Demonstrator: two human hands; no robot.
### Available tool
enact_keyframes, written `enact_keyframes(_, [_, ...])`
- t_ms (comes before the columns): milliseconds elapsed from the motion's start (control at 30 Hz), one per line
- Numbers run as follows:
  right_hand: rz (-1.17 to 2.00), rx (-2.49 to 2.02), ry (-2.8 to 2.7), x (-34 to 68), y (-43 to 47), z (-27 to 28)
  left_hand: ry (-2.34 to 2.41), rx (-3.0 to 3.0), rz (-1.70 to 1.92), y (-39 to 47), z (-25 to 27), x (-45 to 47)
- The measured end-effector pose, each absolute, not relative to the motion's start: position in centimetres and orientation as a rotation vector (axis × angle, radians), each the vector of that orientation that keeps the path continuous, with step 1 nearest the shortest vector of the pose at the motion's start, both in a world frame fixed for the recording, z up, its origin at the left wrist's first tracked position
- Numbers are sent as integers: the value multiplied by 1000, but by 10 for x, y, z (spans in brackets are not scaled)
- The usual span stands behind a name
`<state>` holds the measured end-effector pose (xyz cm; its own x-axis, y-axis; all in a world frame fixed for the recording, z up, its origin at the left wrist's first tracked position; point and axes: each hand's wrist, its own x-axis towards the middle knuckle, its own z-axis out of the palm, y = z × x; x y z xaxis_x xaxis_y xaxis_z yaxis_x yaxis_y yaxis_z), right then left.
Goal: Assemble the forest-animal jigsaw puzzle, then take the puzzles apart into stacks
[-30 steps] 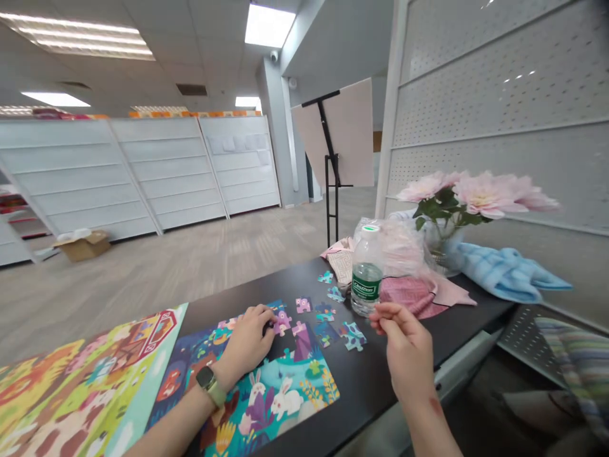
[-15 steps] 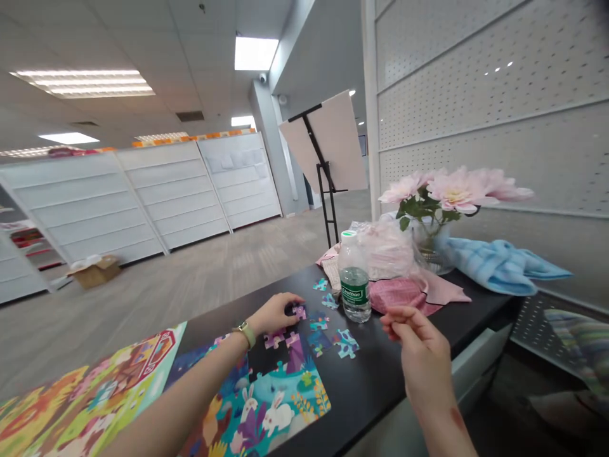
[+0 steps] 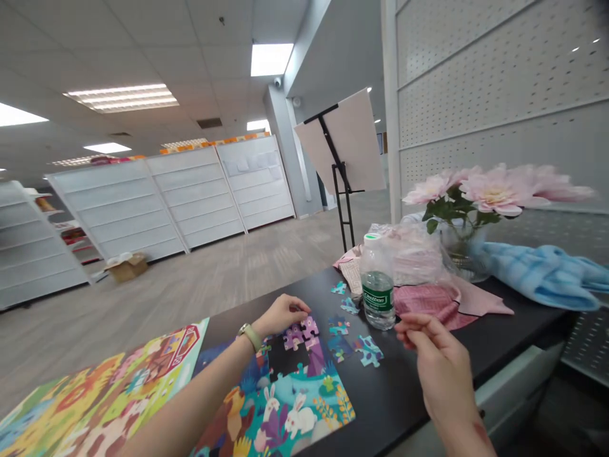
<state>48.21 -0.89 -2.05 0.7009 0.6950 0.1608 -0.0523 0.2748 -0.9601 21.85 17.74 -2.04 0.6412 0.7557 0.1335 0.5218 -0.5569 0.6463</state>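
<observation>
My left hand [image 3: 284,315], with a watch on the wrist, reaches over the jigsaw puzzle [image 3: 285,406]. Its fingers are closed at the upper edge of a purple puzzle piece [image 3: 309,326], which lies against other purple pieces along the puzzle's right side. A dark gap [image 3: 281,360] shows the tabletop inside the puzzle, whose lower part has white rabbits. My right hand [image 3: 440,358] hovers over the table's front edge, thumb and fingertips drawn together, with nothing visible in them. Loose blue pieces [image 3: 370,351] lie between the puzzle and a water bottle [image 3: 378,289].
A second colourful picture [image 3: 109,387] lies at the left of the black table [image 3: 375,406]. Behind the bottle are pink cloth [image 3: 428,304], a plastic-wrapped pink bundle [image 3: 412,251], a vase of flowers [image 3: 464,251] and a blue cloth [image 3: 542,270]. An easel [image 3: 345,190] stands beyond.
My left hand has brought the purple piece down against the puzzle's other purple pieces. The view has turned a little left. My right hand stays pinched near the bottle.
</observation>
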Motion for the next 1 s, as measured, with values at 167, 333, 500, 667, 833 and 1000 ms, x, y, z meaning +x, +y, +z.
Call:
enact_keyframes(167, [574,-1210,-655,479,-8,-21,1004,2356,571,163,-15,220])
enact_keyframes(333, [559,-1213,-650,479,-8,-20,1011,2413,577,159,-13,223])
enact_keyframes(500, [560,-1213,-659,479,-7,-21,1047,2449,635,157,-12,221])
enact_keyframes(667, [547,-1218,-657,480,-9,-19,1052,2496,727,126,-4,214])
enact_keyframes(833, [556,-1206,-661,479,-10,-19,965,2727,530,79,-6,205])
enact_keyframes(1000, [553,-1237,-691,476,-8,-24,1019,2756,471,66,-13,203])
